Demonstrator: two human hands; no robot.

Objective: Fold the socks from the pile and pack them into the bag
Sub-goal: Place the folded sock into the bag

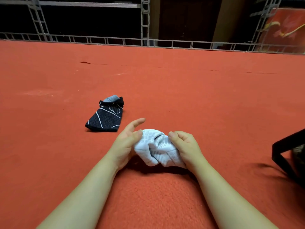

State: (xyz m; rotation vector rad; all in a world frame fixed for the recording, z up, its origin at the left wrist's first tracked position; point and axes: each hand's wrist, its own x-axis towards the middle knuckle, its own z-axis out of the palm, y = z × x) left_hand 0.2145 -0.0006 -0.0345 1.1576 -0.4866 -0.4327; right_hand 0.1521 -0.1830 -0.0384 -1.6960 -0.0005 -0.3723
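A bunched white sock bundle [157,148] with grey markings sits just above the red carpet, held between both hands. My left hand [127,142] grips its left side with the thumb on top, the index finger pointing out straight. My right hand [183,146] grips the right side, fingers curled round the fabric. A dark navy sock [105,119] with white lines and a grey inside lies flat on the carpet, up and left of my hands. The black bag [290,161] shows only partly at the right edge.
Red carpet [181,90] covers the whole floor, with a seam line across the far part. A grey metal truss railing [145,42] runs along the far edge, dark space behind it. A red banner [283,30] hangs at the upper right.
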